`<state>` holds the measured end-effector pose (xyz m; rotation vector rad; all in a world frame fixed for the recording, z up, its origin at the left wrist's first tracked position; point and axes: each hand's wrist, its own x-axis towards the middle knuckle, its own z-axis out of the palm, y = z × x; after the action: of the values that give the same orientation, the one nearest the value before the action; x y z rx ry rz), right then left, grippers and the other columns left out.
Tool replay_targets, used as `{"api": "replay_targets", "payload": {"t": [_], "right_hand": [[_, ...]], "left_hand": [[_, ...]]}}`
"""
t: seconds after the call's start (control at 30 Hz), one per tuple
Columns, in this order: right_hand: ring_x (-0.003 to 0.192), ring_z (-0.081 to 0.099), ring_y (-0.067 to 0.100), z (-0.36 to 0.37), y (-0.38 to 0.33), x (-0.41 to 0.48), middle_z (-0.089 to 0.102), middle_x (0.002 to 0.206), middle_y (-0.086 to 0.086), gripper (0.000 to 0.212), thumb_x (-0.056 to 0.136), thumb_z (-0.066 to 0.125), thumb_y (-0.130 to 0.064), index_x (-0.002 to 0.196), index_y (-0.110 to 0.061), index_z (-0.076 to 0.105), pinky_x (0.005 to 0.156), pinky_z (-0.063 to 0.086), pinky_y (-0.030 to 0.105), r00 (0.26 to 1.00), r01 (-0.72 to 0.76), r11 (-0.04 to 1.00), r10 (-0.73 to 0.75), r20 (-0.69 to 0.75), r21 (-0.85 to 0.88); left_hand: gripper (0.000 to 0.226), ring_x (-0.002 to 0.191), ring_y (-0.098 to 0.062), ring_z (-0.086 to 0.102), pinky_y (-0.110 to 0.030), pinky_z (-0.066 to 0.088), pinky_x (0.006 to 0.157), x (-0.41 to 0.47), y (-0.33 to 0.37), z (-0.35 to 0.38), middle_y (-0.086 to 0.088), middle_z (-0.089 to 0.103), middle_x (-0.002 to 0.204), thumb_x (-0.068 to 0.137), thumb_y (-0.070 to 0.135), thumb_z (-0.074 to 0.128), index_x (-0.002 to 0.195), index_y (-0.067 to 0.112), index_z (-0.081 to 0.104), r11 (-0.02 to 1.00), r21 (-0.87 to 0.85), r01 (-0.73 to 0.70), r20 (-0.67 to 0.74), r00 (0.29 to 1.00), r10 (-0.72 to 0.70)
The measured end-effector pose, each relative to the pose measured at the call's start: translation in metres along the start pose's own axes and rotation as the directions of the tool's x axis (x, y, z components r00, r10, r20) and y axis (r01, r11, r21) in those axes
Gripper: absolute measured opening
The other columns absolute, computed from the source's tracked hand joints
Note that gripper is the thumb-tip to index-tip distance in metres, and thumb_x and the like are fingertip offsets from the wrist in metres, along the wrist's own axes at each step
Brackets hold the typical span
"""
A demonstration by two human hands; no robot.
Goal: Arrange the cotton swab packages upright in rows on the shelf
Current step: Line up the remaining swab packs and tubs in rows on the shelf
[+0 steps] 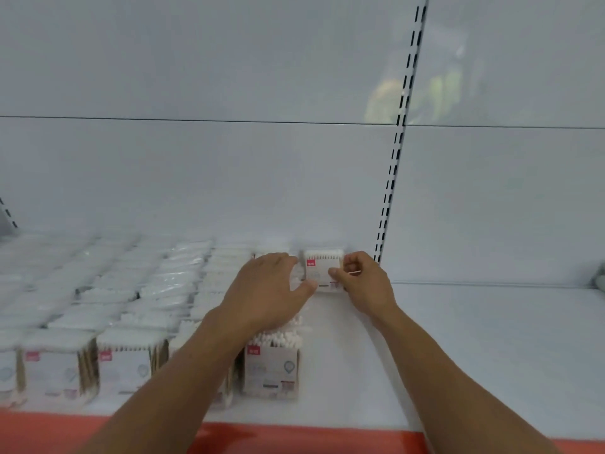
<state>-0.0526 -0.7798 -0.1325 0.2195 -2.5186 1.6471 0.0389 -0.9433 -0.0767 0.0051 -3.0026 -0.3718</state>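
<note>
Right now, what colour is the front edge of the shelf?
The front edge is orange-red; the head view shows it.

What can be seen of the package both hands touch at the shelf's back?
The cotton swab package is a small whitish packet with a pale label and a red tag at its top left; swab tips show along its top. It stands upright near the back wall of the shelf. The right hand pinches its right edge; the thumb of the left hand touches its lower left.
</note>
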Motion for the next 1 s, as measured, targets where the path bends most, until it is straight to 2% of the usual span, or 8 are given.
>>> {"api": "replay_targets", "payload": {"t": [0.13,0.27,0.4,0.53,0.67,0.77,1.0], "right_hand": [[0.077,0.065,0.011,0.015,0.004,0.005,0.066,0.085,-0.009,0.015,0.084,0.074,-0.026,0.092,-0.021,0.062,0.076,0.05,0.033,1.0,-0.005,1.0,0.005,0.011,0.026],[0.087,0.064,0.011,0.023,-0.002,0.004,0.064,0.087,-0.014,0.016,0.086,0.07,-0.028,0.098,-0.021,0.063,0.084,0.049,0.032,1.0,-0.019,0.998,0.018,-0.017,-0.052],[0.095,0.064,0.016,0.024,-0.009,0.004,0.065,0.098,-0.006,0.025,0.087,0.069,-0.03,0.107,-0.017,0.061,0.085,0.048,0.033,0.999,-0.044,0.993,0.045,0.003,-0.112],[0.106,0.061,0.018,0.01,-0.015,-0.004,0.064,0.112,0.0,0.043,0.087,0.071,-0.033,0.123,-0.013,0.057,0.091,0.045,0.031,0.998,-0.057,0.983,0.061,0.019,-0.175],[0.11,0.059,0.017,-0.025,-0.014,-0.023,0.064,0.117,-0.001,0.036,0.09,0.067,-0.031,0.122,-0.016,0.061,0.093,0.046,0.031,0.996,-0.084,0.963,0.08,-0.024,-0.258],[0.111,0.059,0.016,-0.062,-0.01,-0.039,0.064,0.116,-0.004,0.032,0.092,0.063,-0.033,0.119,-0.018,0.062,0.092,0.043,0.028,0.993,-0.114,0.938,0.1,-0.06,-0.328],[0.111,0.058,0.016,-0.18,0.003,-0.085,0.062,0.117,-0.006,0.034,0.091,0.064,-0.036,0.122,-0.021,0.061,0.098,0.047,0.035,0.98,-0.186,0.902,0.141,-0.14,-0.39]], "left_hand": [[0.065,0.145,-0.017,0.031,-0.036,0.02,0.121,0.002,-0.003,0.004,0.001,0.036,0.158,0.099,0.06,0.036,0.152,0.023,0.034,1.0,0.026,0.005,0.004,1.0,-0.005],[0.065,0.146,-0.016,0.029,-0.036,0.019,0.122,0.002,-0.004,0.004,0.002,0.035,0.159,0.099,0.059,0.036,0.153,0.022,0.033,1.0,0.013,0.006,0.007,1.0,-0.006],[0.065,0.146,-0.017,0.03,-0.036,0.02,0.121,0.0,-0.003,0.001,0.002,0.035,0.159,0.099,0.058,0.036,0.153,0.022,0.033,1.0,0.0,0.001,0.001,1.0,-0.001],[0.065,0.143,-0.019,0.035,-0.035,0.024,0.117,-0.002,-0.002,-0.007,0.0,0.039,0.157,0.099,0.06,0.038,0.152,0.022,0.036,1.0,-0.023,-0.012,0.0,1.0,0.012],[0.063,0.138,-0.021,0.041,-0.036,0.027,0.114,-0.002,0.007,-0.019,-0.001,0.045,0.152,0.099,0.057,0.041,0.15,0.02,0.04,0.997,0.006,-0.074,-0.063,0.995,0.075],[0.06,0.138,-0.019,0.041,-0.033,0.029,0.112,-0.009,0.033,-0.02,0.002,0.045,0.152,0.099,0.055,0.044,0.148,0.023,0.042,0.986,-0.042,-0.161,-0.112,0.981,0.156],[0.053,0.135,-0.012,0.043,-0.036,0.036,0.111,-0.041,0.133,0.013,0.012,0.048,0.146,0.097,0.058,0.044,0.144,0.032,0.045,0.943,-0.165,-0.289,-0.02,0.957,0.29]]}}
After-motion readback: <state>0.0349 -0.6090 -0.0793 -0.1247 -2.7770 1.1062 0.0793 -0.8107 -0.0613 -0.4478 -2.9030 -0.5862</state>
